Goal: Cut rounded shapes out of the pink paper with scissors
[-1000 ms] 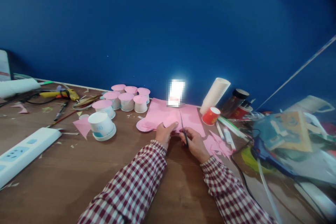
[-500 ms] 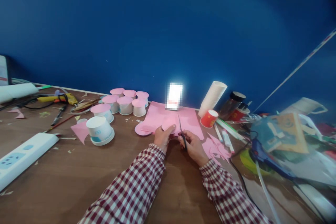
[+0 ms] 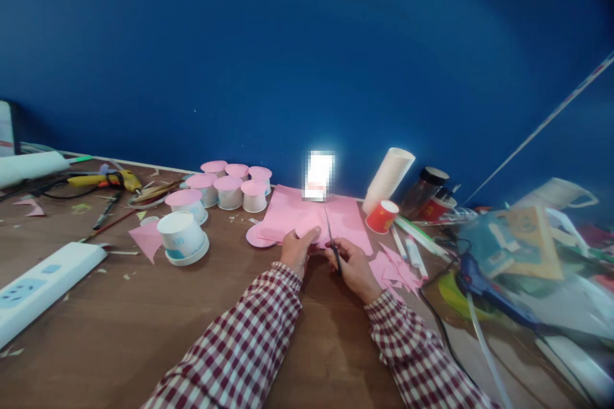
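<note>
My left hand (image 3: 298, 250) pinches a piece of pink paper (image 3: 311, 222), thumb on top. In my right hand (image 3: 352, 263) is a pair of scissors (image 3: 334, 249), its blades pointing away from me beside the right edge of that piece. Beneath both lie larger pink sheets (image 3: 350, 214) on the table. A round pink disc (image 3: 259, 236) rests just left of my left hand. Pink paper scraps (image 3: 396, 271) lie to the right of my right hand. The held piece's exact outline blends into the sheets behind it.
Several paper cups topped with pink discs (image 3: 229, 184) stand at left, with an upturned white cup (image 3: 182, 233) nearer. A power strip (image 3: 43, 287) lies far left. At right are a leaning cup stack (image 3: 389, 172), a red cup (image 3: 382, 217), markers (image 3: 415, 255) and a blue glue gun (image 3: 494, 297).
</note>
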A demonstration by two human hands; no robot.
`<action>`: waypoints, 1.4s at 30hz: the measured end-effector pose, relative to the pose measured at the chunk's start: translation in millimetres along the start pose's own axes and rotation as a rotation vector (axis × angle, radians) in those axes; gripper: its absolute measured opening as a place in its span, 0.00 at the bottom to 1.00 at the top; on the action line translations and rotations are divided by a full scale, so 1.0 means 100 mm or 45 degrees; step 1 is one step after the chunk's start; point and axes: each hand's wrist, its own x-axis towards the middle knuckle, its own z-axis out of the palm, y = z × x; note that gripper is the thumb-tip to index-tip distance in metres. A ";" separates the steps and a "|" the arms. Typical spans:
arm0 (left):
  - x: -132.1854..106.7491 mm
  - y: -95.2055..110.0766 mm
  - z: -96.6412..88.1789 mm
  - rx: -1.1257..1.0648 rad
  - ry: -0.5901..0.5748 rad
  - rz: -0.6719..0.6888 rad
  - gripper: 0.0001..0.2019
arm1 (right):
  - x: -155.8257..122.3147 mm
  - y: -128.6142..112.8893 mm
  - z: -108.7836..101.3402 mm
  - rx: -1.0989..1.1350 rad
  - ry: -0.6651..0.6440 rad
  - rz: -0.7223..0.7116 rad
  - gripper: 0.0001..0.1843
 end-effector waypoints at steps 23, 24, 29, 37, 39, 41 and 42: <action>0.04 0.00 -0.01 0.003 0.042 -0.013 0.17 | 0.00 0.02 -0.01 -0.040 -0.001 -0.043 0.15; 0.04 0.00 -0.01 0.005 0.048 -0.014 0.16 | 0.00 0.02 -0.01 -0.034 -0.004 -0.043 0.15; 0.04 0.00 -0.02 0.047 0.059 -0.012 0.16 | 0.00 0.03 0.00 0.011 -0.016 -0.009 0.15; 0.05 -0.03 -0.03 0.088 0.026 0.017 0.17 | 0.00 0.04 0.00 0.086 -0.014 0.039 0.17; 0.05 -0.04 -0.03 0.110 0.015 0.022 0.17 | 0.00 0.04 -0.01 0.089 -0.012 0.037 0.17; 0.05 -0.04 -0.03 0.128 0.011 0.026 0.17 | -0.01 0.02 -0.01 0.086 -0.013 0.031 0.17; 0.05 -0.04 -0.03 0.134 0.011 0.026 0.17 | -0.01 0.01 -0.01 0.085 -0.013 0.030 0.17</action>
